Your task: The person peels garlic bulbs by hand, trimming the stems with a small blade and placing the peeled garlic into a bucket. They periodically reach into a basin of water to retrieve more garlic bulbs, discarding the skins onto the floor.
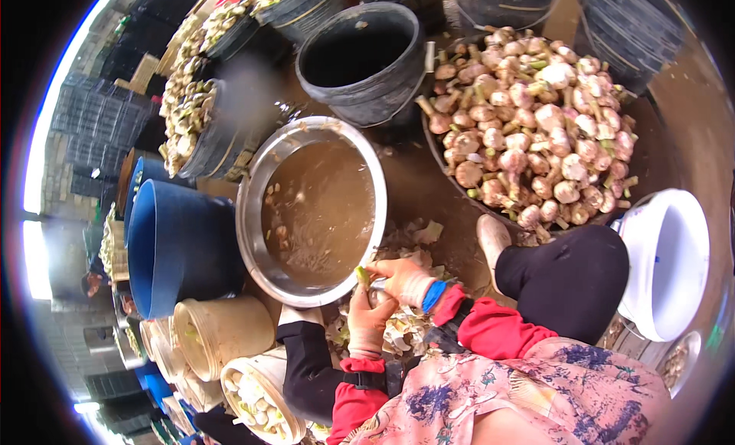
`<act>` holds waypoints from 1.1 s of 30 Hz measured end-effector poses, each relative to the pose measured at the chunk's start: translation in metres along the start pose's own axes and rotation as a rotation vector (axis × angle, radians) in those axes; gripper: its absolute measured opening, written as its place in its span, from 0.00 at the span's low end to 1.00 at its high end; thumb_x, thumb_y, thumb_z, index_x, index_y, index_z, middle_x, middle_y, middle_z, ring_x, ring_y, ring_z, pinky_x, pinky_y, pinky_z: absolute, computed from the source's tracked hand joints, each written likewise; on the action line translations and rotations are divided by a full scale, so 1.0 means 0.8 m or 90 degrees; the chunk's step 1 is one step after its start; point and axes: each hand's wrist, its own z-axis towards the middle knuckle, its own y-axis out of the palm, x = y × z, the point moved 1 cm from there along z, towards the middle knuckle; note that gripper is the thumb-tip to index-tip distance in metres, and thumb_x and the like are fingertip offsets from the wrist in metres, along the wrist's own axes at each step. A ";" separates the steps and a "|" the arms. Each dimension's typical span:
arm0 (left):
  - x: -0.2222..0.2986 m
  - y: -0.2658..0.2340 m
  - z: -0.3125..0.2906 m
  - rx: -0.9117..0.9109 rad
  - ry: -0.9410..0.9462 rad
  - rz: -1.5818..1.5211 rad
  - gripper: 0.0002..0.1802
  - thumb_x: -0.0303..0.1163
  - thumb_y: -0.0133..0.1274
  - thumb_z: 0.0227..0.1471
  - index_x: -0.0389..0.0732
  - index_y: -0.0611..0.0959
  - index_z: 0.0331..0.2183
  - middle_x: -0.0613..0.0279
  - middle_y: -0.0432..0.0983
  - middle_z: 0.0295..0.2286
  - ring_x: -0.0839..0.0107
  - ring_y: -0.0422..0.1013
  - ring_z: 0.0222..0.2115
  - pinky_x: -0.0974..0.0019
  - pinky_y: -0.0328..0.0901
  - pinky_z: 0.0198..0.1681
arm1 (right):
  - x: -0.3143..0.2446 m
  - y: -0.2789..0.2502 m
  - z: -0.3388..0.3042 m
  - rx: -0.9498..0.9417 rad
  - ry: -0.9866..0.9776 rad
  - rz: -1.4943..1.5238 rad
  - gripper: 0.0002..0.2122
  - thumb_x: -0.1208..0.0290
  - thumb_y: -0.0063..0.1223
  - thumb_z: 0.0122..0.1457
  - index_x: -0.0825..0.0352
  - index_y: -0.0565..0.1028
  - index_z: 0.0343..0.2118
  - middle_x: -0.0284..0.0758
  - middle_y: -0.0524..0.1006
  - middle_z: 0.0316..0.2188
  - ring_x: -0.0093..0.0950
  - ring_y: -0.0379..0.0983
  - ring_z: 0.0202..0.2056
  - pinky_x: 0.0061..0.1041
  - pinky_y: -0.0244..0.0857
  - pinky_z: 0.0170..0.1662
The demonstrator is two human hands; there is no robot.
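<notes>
In front of my lap, both my hands meet around a garlic bulb (362, 275) with a short green stem pointing up. My left hand (367, 321), in an orange glove, is closed around it from below. Closed against its upper right side is my right hand (403, 281), gloved alike with a blue band at the wrist. The fingers cover most of the bulb, and I cannot see whether the right one also has a tool. Just beyond the hands stands a wide steel basin (246, 215) of muddy brown water with bits of peel. Loose garlic skins (406, 332) lie beneath my hands.
At the far right a big heap of unpeeled garlic (536, 123) fills a broad dark tub. A white bucket (639, 269) stands right of my knee. Left are a blue barrel (180, 246), cream buckets (230, 330) and a bucket of peeled garlic (256, 403). A black bucket (360, 93) stands beyond the basin.
</notes>
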 end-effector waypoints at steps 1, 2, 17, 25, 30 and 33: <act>-0.012 -0.002 -0.004 0.042 0.099 0.116 0.39 0.27 0.60 0.34 0.32 0.65 0.52 0.68 0.71 0.24 0.75 0.67 0.22 0.72 0.64 0.28 | -0.005 0.005 -0.005 0.009 -0.017 -0.085 0.18 0.79 0.49 0.50 0.63 0.70 0.46 0.40 0.76 0.38 0.28 0.72 0.40 0.23 0.64 0.43; -0.013 0.002 -0.007 0.089 0.139 0.280 0.41 0.29 0.60 0.34 0.35 0.64 0.53 0.62 0.72 0.26 0.68 0.69 0.25 0.68 0.65 0.29 | 0.009 0.013 -0.006 0.020 -0.020 -0.031 0.18 0.77 0.49 0.50 0.62 0.70 0.46 0.41 0.75 0.39 0.31 0.72 0.41 0.25 0.64 0.43; -0.054 0.002 -0.028 0.119 0.139 -0.050 0.47 0.26 0.61 0.37 0.33 0.52 0.56 0.55 0.70 0.36 0.64 0.69 0.33 0.65 0.65 0.37 | 0.033 0.035 0.000 0.043 0.167 -0.134 0.18 0.75 0.46 0.51 0.64 0.67 0.47 0.43 0.73 0.41 0.40 0.71 0.42 0.33 0.65 0.43; -0.018 -0.023 -0.038 0.153 -0.038 -0.655 0.23 0.47 0.48 0.50 0.46 0.73 0.45 0.63 0.75 0.36 0.70 0.70 0.28 0.71 0.65 0.27 | 0.003 0.014 -0.009 -0.126 -0.003 0.331 0.16 0.77 0.52 0.48 0.62 0.73 0.42 0.30 0.76 0.30 0.22 0.71 0.33 0.22 0.66 0.34; -0.015 -0.010 -0.047 0.188 0.075 -0.229 0.29 0.52 0.48 0.51 0.51 0.66 0.51 0.71 0.72 0.31 0.75 0.69 0.29 0.73 0.63 0.31 | 0.016 0.027 -0.003 -0.091 0.140 0.414 0.14 0.73 0.61 0.43 0.65 0.76 0.36 0.34 0.77 0.28 0.24 0.72 0.28 0.26 0.68 0.31; -0.028 -0.016 -0.027 0.203 0.134 -0.329 0.37 0.57 0.50 0.48 0.46 0.63 0.53 0.66 0.69 0.35 0.72 0.67 0.34 0.68 0.64 0.33 | 0.079 0.051 0.014 -0.096 -0.139 0.170 0.14 0.71 0.56 0.49 0.68 0.73 0.40 0.36 0.77 0.30 0.29 0.74 0.32 0.32 0.71 0.35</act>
